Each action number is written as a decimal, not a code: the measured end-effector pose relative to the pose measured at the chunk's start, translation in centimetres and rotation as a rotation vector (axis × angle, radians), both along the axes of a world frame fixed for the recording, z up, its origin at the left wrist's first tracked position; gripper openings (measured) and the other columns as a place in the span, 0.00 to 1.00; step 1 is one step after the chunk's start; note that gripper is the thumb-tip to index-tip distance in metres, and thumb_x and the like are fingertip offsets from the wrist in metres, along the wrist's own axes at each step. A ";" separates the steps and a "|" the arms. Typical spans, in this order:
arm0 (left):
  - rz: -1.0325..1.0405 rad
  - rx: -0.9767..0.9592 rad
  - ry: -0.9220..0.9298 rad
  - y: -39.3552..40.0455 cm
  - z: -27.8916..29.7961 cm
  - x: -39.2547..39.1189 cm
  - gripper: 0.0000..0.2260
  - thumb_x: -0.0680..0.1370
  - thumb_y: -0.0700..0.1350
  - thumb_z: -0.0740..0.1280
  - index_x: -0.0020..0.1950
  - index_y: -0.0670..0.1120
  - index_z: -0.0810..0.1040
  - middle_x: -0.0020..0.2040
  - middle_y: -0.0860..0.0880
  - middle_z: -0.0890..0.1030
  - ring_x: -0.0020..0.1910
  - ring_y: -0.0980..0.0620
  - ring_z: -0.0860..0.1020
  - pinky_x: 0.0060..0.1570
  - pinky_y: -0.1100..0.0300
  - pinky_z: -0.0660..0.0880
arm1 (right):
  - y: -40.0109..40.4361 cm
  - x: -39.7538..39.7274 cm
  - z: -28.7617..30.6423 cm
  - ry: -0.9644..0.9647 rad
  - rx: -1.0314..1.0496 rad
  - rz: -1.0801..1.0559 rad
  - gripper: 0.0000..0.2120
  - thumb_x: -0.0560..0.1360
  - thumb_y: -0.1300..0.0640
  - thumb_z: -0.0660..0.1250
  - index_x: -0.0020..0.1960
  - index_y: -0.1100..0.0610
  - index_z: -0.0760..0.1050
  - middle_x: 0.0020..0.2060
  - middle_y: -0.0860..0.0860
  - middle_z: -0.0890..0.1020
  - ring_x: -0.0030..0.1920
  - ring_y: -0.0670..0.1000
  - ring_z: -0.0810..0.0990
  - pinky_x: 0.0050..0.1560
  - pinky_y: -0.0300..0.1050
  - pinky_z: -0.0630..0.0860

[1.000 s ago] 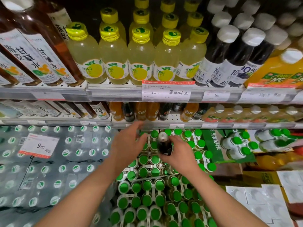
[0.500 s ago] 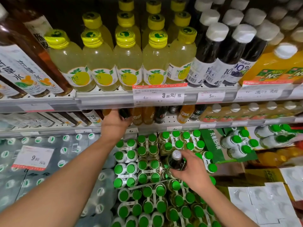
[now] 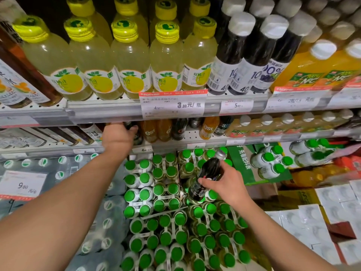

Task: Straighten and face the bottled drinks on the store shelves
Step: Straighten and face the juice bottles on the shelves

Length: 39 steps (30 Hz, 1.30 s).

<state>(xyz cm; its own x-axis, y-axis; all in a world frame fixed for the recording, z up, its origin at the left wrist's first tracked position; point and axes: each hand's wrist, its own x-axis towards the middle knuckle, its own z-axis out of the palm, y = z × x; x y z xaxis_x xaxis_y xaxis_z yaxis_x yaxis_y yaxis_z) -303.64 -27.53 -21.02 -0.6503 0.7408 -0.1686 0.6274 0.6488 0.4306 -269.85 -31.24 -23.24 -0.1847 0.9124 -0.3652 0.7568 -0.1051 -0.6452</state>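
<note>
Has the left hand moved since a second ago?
Yes. The left hand has gone up from over the green caps to under the shelf edge, and now grips a dark bottle there.

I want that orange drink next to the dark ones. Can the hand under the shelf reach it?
Probably yes. The left hand already grips a dark bottle on that shelf, and the small orange bottle stands right beside it at the front edge, with nothing blocking. It must let go first.

Top shelf carries 5 front yellow-capped bottles beside dark bottles.
</note>
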 end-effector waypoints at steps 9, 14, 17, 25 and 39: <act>0.085 0.092 -0.097 -1.5 0.2 0.2 0.17 0.75 0.55 0.75 0.36 0.45 0.74 0.35 0.44 0.79 0.42 0.39 0.80 0.40 0.54 0.70 | 3.9 -1.6 0.9 0.015 0.084 -0.030 0.22 0.65 0.42 0.81 0.51 0.51 0.79 0.40 0.38 0.81 0.43 0.45 0.81 0.45 0.43 0.75; 0.081 0.095 -0.152 -2.1 -0.3 -0.5 0.14 0.75 0.56 0.75 0.38 0.49 0.75 0.37 0.45 0.81 0.42 0.41 0.80 0.41 0.54 0.72 | 6.4 -3.3 1.0 0.031 0.170 -0.056 0.28 0.65 0.42 0.81 0.58 0.54 0.78 0.43 0.45 0.84 0.44 0.49 0.82 0.46 0.46 0.79; 0.020 0.106 -0.213 -2.3 -0.2 -0.4 0.08 0.74 0.53 0.76 0.44 0.51 0.80 0.39 0.48 0.82 0.42 0.45 0.79 0.42 0.57 0.71 | 7.8 -4.7 1.1 0.048 0.248 -0.079 0.27 0.66 0.40 0.80 0.56 0.54 0.77 0.40 0.48 0.84 0.41 0.50 0.82 0.42 0.49 0.78; -0.034 0.350 -0.301 -3.9 -1.7 -0.3 0.13 0.71 0.45 0.79 0.54 0.51 0.85 0.55 0.48 0.77 0.53 0.53 0.76 0.55 0.69 0.71 | 9.8 -7.6 0.0 -0.106 0.349 -0.163 0.27 0.68 0.43 0.80 0.43 0.58 0.65 0.41 0.57 0.78 0.43 0.60 0.78 0.41 0.52 0.71; 0.036 0.464 -0.489 -7.7 0.5 2.7 0.08 0.75 0.42 0.76 0.50 0.52 0.82 0.42 0.61 0.81 0.41 0.73 0.76 0.40 0.78 0.68 | 10.2 -10.4 -1.6 -0.336 0.343 -0.109 0.23 0.73 0.45 0.77 0.55 0.61 0.76 0.56 0.58 0.78 0.53 0.60 0.80 0.51 0.53 0.76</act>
